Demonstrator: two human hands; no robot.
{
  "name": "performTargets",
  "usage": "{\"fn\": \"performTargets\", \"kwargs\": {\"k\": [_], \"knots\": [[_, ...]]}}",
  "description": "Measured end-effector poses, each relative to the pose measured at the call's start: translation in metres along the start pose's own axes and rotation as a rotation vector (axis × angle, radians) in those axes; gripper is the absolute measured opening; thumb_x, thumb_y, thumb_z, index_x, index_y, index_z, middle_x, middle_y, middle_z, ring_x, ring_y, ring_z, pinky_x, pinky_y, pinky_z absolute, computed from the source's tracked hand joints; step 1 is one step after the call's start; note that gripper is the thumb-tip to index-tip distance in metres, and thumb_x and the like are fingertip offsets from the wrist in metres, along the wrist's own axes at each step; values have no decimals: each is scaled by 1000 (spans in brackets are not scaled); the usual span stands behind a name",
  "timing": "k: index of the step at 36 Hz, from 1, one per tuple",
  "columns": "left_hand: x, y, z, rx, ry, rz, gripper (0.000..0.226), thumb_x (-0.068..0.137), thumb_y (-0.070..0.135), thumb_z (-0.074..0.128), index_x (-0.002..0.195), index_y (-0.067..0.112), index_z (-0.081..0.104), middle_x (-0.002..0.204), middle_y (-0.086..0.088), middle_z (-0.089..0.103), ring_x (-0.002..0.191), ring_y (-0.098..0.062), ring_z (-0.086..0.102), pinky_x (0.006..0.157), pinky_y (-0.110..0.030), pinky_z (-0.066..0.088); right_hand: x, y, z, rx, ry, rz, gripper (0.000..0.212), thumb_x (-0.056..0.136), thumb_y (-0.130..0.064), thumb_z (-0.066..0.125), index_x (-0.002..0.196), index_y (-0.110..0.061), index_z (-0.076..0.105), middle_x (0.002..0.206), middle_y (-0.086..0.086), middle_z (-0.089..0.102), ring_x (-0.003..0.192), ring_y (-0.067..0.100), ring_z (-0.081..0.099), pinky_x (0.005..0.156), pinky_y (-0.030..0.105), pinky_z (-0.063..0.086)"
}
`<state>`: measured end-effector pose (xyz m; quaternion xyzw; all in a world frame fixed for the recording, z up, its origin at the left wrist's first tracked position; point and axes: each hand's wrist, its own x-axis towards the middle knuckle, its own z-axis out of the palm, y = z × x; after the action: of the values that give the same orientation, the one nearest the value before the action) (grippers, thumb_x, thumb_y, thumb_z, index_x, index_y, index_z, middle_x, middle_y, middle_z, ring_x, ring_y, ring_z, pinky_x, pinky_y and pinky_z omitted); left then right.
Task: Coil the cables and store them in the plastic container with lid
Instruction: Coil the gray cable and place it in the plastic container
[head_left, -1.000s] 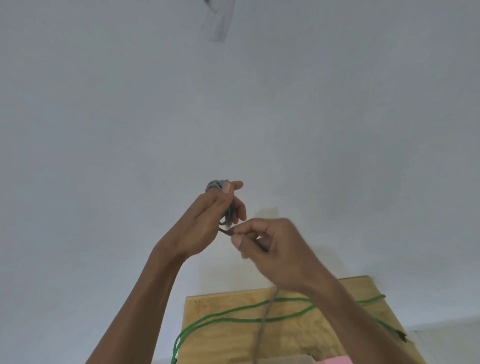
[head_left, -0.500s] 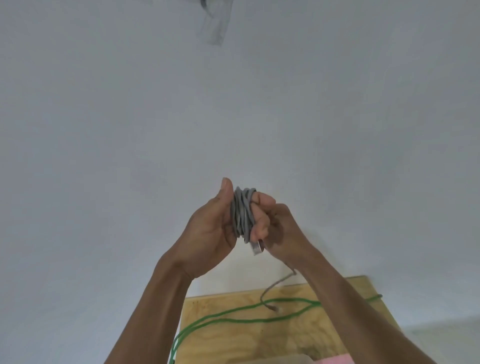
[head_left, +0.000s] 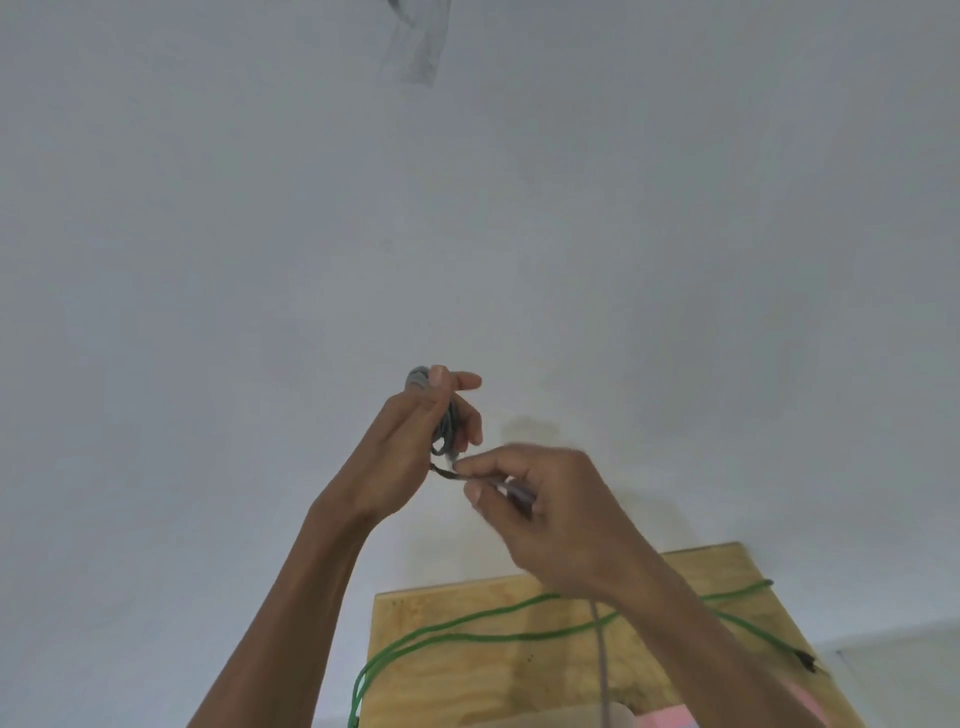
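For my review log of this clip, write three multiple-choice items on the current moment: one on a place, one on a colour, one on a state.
1. Where does the green cable lie?
A. On the wooden board
B. Around the left wrist
C. Taped to the wall

2. What colour is the coiled cable in the left hand?
A. Red
B. Grey
C. Yellow

3. What is the right hand doing?
A. Resting flat on the board
B. Hanging idle with straight fingers
C. Pinching the grey cable's strand beside the coil

Key: 1 A, the green cable runs in loose loops over the wooden board. 2 B, the bundle gripped in the left hand is grey. 3 C, thumb and forefinger close on the strand just below the coil, both hands raised in front of the wall.
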<state>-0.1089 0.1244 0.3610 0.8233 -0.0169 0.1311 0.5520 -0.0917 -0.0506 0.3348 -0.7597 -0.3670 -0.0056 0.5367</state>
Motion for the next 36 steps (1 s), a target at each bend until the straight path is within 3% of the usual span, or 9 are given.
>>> {"fn": "performTargets", "kwargs": {"k": [2,5,11,17,21,24,30,33,36], "knots": [[-7,-1,3,64,-76,-13,77,100,61,20,92,3,71,80,-15,67,85,-26,66,88,-42,50,13,-7,-16,-118,57,-177,13,90,-12,71,100,-17,78,91,-8,77,78,-7,67,74,6,45],[-17,2,10,-55,-215,-69,80,99,64,17,89,5,70,70,-15,67,65,-30,57,71,-38,46,38,-12,-46,-208,60,-235,9,85,-22,78,95,-23,78,82,-13,76,68,-4,64,69,15,48],[-22,11,22,-552,-316,-79,77,93,67,28,98,1,67,62,-13,59,60,-27,52,73,-44,43,60,7,-51,363,-12,-73,11,80,-14,77,90,-11,77,66,-5,72,55,14,59,54,23,47],[-17,20,28,-740,-372,-40,81,96,62,23,109,-6,65,69,-16,62,66,-28,54,78,-39,47,49,26,-18,700,-88,18,15,89,-19,67,80,-22,79,67,24,67,64,33,58,57,57,43],[-12,17,22,-739,-320,-47,86,96,61,22,126,-10,59,75,-18,63,71,-34,55,78,-51,41,28,28,1,663,-110,112,27,85,-36,69,59,-31,65,51,-9,60,54,29,47,55,45,36],[-9,21,16,-785,-299,-40,85,95,62,24,134,-7,56,78,-17,61,70,-32,56,65,-46,46,13,35,14,516,-104,216,37,98,-41,58,65,-25,65,64,0,63,52,23,44,51,34,39],[-3,21,16,-723,-198,-43,81,97,62,25,140,-2,47,82,-12,63,81,-23,60,87,-35,51,1,30,26,457,-100,253,24,103,-30,52,91,-19,71,70,14,58,49,17,40,48,31,36],[4,18,15,-504,-90,-31,72,94,67,25,129,14,59,83,-8,66,85,-21,58,88,-35,48,-5,25,27,338,-147,217,26,104,-24,51,124,-25,67,71,-4,60,49,6,42,52,21,38],[7,9,7,-204,-43,-15,61,89,77,24,95,41,74,89,-7,70,104,-19,55,102,-47,44,-10,19,20,116,-170,150,24,102,-25,54,118,-19,71,67,-8,59,46,1,47,55,12,38]]}}
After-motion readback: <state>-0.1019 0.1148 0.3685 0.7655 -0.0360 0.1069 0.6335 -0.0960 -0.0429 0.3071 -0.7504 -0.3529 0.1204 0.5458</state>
